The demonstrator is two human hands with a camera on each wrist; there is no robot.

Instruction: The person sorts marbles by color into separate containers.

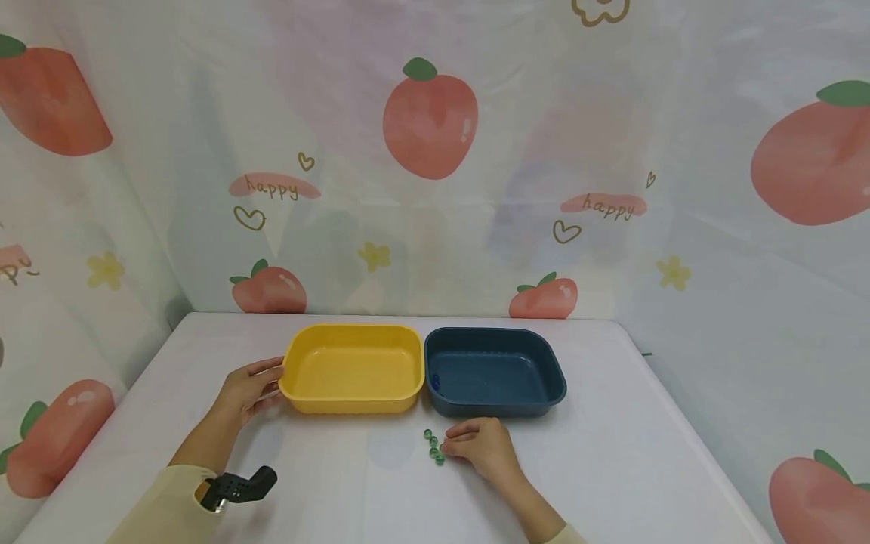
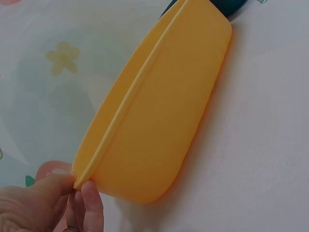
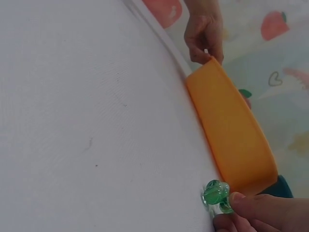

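Observation:
At the table's left side my left hand [image 1: 246,389] pinches the rim of a yellow plastic basin [image 1: 351,406], thumb over the edge and fingers beneath it in the left wrist view. My right hand [image 1: 484,449] is low over the table in front of the dark blue basin [image 1: 496,410], its thumb and forefinger apart. Right at those fingertips, several green glass marbles [image 1: 433,441] lie in a short line on the cloth. In the right wrist view a green marble [image 3: 216,192] shows close by the thumb.
The two basins stand side by side on a white-covered table [image 1: 326,483]. Inside the dark blue one, at its left end, are small blue marbles [image 1: 436,381]. A printed curtain [image 1: 435,249] hangs behind the table. A black strap [image 1: 238,487] circles the left wrist.

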